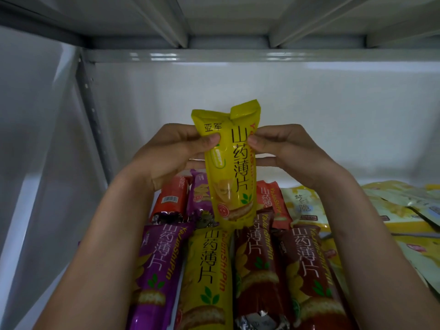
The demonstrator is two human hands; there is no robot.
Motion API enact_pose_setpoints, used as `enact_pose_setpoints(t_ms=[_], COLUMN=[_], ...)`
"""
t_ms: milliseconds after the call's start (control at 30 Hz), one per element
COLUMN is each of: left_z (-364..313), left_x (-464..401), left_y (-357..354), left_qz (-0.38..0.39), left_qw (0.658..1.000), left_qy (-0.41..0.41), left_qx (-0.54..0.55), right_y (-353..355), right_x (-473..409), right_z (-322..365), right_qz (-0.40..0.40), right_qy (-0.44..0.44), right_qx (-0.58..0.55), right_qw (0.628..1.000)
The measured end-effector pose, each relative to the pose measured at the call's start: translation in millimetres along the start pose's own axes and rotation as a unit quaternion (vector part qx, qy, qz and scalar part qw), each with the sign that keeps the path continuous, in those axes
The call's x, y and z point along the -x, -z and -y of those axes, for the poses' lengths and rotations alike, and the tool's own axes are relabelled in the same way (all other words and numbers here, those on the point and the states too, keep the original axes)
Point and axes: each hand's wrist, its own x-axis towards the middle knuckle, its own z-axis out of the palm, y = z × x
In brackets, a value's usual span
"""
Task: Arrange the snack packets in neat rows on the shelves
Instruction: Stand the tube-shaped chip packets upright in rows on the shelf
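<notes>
I hold a long yellow snack packet (229, 167) upright above the shelf, its top seal near the back wall. My left hand (171, 153) pinches its upper left edge, and my right hand (285, 146) pinches its upper right edge. Below lie a front row of long packets: a purple packet (157, 270), a yellow packet (209, 277), a dark red packet (257, 270) and a brown packet (309, 277). Behind them lie a red packet (170, 198), a small purple packet (200, 196) and an orange packet (271, 201).
A loose heap of pale yellow flat packets (392, 215) covers the right side of the shelf. A white back wall (238, 86), a perforated grey upright (92, 115) on the left and the shelf above (228, 20) bound the space.
</notes>
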Motion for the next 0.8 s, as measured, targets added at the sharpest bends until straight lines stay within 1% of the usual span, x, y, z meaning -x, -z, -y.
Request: enact_pose_setpoints(t_ms=[100, 200, 300, 367, 500, 567, 667, 733, 800], left_z=[0.3, 0.6, -0.1, -0.5, -1.7, -1.9, -2.3, -2.5, -3.6], left_x=[1.0, 1.5, 2.1, 2.0, 2.4, 2.6, 3.9, 5.0, 6.0], left_y=[3.7, 3.7, 2.6, 1.6, -2.2, -3.6, -2.4, -0.5, 0.3], left_qz=[-0.018, -0.018, -0.016, -0.021, -0.011, 0.005, 0.004, -0.005, -0.022], left_qw=[1.0, 0.999, 0.999, 0.999, 0.999, 0.999, 1.0, 0.999, 0.997], left_qy=[-0.006, -0.006, -0.009, -0.014, -0.022, -0.013, -0.001, -0.015, -0.032], left_qx=[-0.025, -0.041, -0.044, -0.043, -0.046, -0.036, -0.028, -0.048, -0.065], right_y=[-5.0, -5.6, -2.6, -1.9, -2.3, -3.2, -4.4, -4.2, -3.0], right_x=[-1.2, -3.0, -2.3, -1.3, -3.2, -4.1, -4.0, -3.4, -3.0], right_z=[-0.2, -0.8, -2.5, -4.1, -6.7, -7.7, -7.5, -4.7, -1.2], right_qz=[-0.019, -0.042, -0.011, 0.005, -0.025, -0.042, -0.049, -0.026, 0.008], right_qy=[0.046, 0.086, 0.079, 0.078, 0.099, 0.104, 0.106, 0.097, 0.075], right_qx=[-0.024, -0.055, -0.076, -0.071, -0.035, -0.024, -0.015, -0.029, -0.075], right_qw=[0.998, 0.994, 0.994, 0.994, 0.994, 0.993, 0.993, 0.995, 0.994])
